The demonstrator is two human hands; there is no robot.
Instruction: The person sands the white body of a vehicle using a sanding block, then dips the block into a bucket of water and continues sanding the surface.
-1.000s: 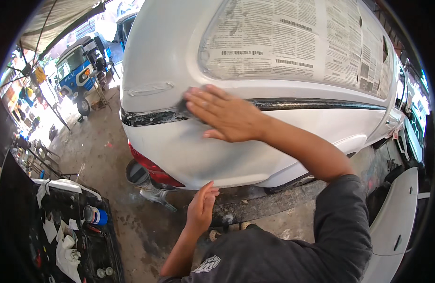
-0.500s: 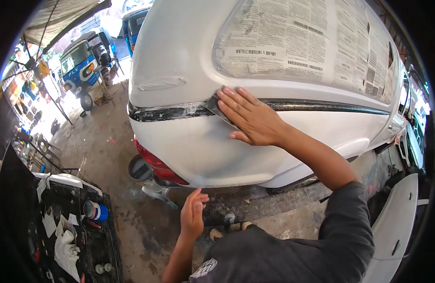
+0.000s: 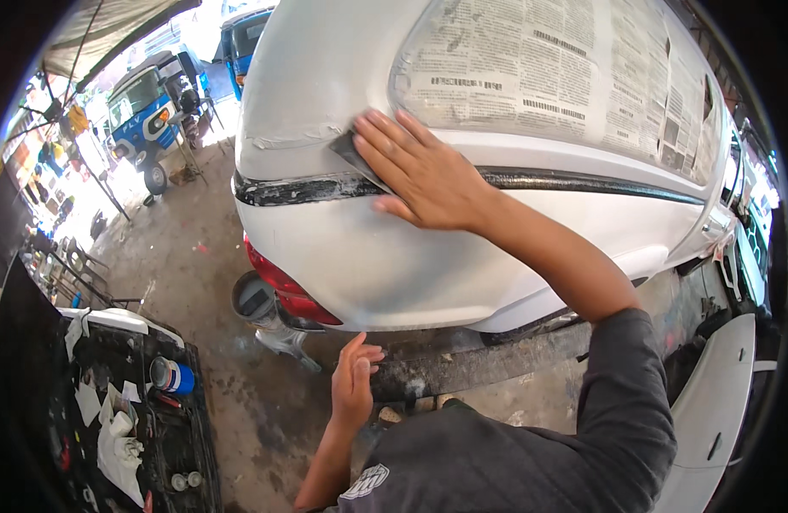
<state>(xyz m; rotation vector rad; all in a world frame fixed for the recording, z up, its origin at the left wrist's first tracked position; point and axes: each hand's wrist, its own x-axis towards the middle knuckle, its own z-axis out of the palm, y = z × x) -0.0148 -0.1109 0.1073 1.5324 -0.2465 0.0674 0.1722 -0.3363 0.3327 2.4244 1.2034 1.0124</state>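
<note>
My right hand (image 3: 428, 179) lies flat over a dark grey piece of sandpaper (image 3: 351, 159), pressing it to the side of a white car (image 3: 351, 248). The sheet's edge sticks out past my fingertips and partly covers a black strip (image 3: 296, 190) with scuffed white marks. Just left of the sandpaper, a ridged, filler-like patch (image 3: 293, 139) runs across the panel. My left hand (image 3: 353, 383) hangs free below the car's lower edge, its fingers loosely extended and holding nothing. A red tail light (image 3: 285, 284) sits at the car's left corner.
Newspaper (image 3: 505, 73) masks the car window. Under the tail light stands a bucket (image 3: 249, 295). A dark surface at lower left bears a blue-and-silver can (image 3: 172, 374) and crumpled white cloth or paper (image 3: 119, 449). A loose white car door (image 3: 714, 402) is at right.
My right hand has slid up and to the left with the sandpaper, from the black strip toward the patch. My left hand has barely moved.
</note>
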